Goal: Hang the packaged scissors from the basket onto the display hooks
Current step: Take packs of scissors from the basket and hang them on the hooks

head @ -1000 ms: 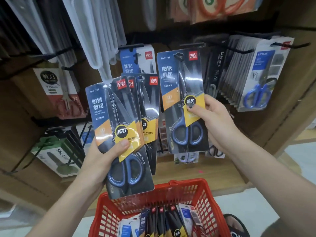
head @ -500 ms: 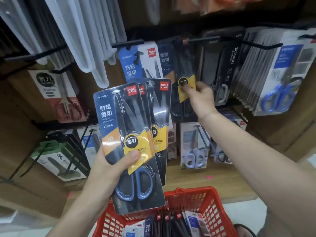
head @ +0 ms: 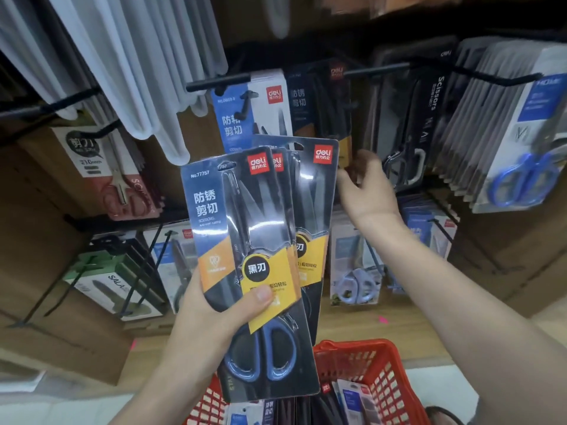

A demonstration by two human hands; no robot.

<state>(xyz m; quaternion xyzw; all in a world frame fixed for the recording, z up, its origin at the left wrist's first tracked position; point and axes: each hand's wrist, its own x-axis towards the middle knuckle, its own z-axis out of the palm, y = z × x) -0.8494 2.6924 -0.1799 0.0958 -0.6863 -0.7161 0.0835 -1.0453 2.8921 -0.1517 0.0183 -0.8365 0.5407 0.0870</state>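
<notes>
My left hand (head: 214,314) grips a fanned stack of scissors packs (head: 260,265), thumb pressed on the front pack's yellow label, above the red basket (head: 368,363), which holds more packs. My right hand (head: 365,191) is raised, fingers loosely spread and holding nothing, just below a dark scissors pack (head: 319,108) hanging on a black display hook (head: 377,70).
</notes>
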